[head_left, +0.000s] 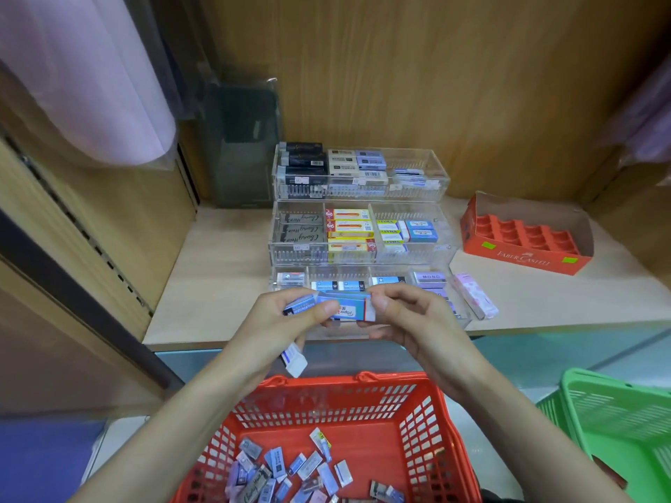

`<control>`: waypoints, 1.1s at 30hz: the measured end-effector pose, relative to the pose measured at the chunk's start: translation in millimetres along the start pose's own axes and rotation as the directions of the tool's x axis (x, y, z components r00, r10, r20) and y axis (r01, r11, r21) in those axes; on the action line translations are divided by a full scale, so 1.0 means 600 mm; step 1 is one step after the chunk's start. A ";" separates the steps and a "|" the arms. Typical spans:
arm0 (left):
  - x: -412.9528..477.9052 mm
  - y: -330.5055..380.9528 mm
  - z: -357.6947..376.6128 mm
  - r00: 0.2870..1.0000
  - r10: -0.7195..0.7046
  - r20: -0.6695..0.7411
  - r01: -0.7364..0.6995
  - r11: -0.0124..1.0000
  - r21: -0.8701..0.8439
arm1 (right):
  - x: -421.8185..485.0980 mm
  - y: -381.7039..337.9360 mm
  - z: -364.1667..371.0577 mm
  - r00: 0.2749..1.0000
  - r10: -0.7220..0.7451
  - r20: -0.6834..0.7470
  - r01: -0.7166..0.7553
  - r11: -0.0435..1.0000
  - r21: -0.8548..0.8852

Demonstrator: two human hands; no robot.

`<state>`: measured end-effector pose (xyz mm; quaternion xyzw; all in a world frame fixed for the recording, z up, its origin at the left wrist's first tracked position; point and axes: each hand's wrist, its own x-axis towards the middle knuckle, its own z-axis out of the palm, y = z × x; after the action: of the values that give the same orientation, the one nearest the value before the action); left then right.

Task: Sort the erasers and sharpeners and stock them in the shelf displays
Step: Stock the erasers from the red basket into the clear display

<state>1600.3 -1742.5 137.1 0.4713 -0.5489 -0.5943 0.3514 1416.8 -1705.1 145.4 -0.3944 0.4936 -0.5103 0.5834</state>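
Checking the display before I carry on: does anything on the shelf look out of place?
Yes: a pink packet lies loose and askew on the shelf, just right of the front clear tray, outside every compartment.

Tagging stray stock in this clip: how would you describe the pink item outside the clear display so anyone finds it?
A three-tier clear display stands on the wooden shelf. Just outside the right end of its lowest tier, a long pink packet lies on the shelf, left of the orange box. Unlike its neighbours, it is pink and sits in no compartment.
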 end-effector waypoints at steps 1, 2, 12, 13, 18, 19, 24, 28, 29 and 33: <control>0.002 -0.001 0.002 1.000 -0.007 -0.014 0.006 1.000 -0.021 | 0.000 -0.002 -0.003 1.000 0.007 -0.004 -0.007 0.998 0.063; 0.003 -0.001 0.004 1.000 -0.009 -0.023 0.008 0.999 -0.052 | 0.001 -0.003 -0.007 1.000 0.014 -0.024 -0.011 0.992 0.122; 0.028 -0.008 0.000 0.977 -0.142 -0.160 0.080 0.937 -0.341 | 0.008 0.001 -0.033 0.980 0.040 -0.194 -0.008 0.986 0.164; 0.027 -0.008 0.001 0.978 -0.140 -0.151 0.082 0.937 -0.338 | 0.009 0.001 -0.034 0.979 0.036 -0.203 -0.009 0.991 0.133; 0.026 -0.007 0.013 0.982 -0.147 -0.118 0.095 0.927 -0.363 | 0.011 -0.002 -0.031 0.971 -0.004 -0.237 0.012 0.999 0.033; 0.024 -0.007 0.018 0.982 -0.156 -0.107 0.107 0.925 -0.364 | 0.010 -0.002 -0.028 0.968 -0.013 -0.252 0.019 1.000 0.024; 0.009 -0.012 0.050 0.963 -0.269 -0.030 0.227 0.862 -0.453 | 0.011 0.008 -0.011 0.926 0.042 -0.375 0.001 0.993 0.115; 0.003 -0.011 0.054 0.966 -0.256 0.023 0.234 0.840 -0.490 | 0.003 0.009 0.000 0.938 0.035 -0.344 0.028 0.984 0.175; 0.002 -0.008 0.053 0.971 -0.235 0.032 0.222 0.854 -0.470 | 0.001 0.009 0.001 0.940 0.013 -0.341 0.040 0.988 0.148; 0.001 -0.002 0.050 0.982 -0.176 0.067 0.187 0.874 -0.448 | -0.003 0.006 0.004 0.958 0.001 -0.286 0.033 0.993 0.116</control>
<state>1572.1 -1733.1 134.7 0.4191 -0.3530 -0.7414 0.3873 1419.7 -1702.5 142.5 -0.2850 0.5379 -0.5952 0.5246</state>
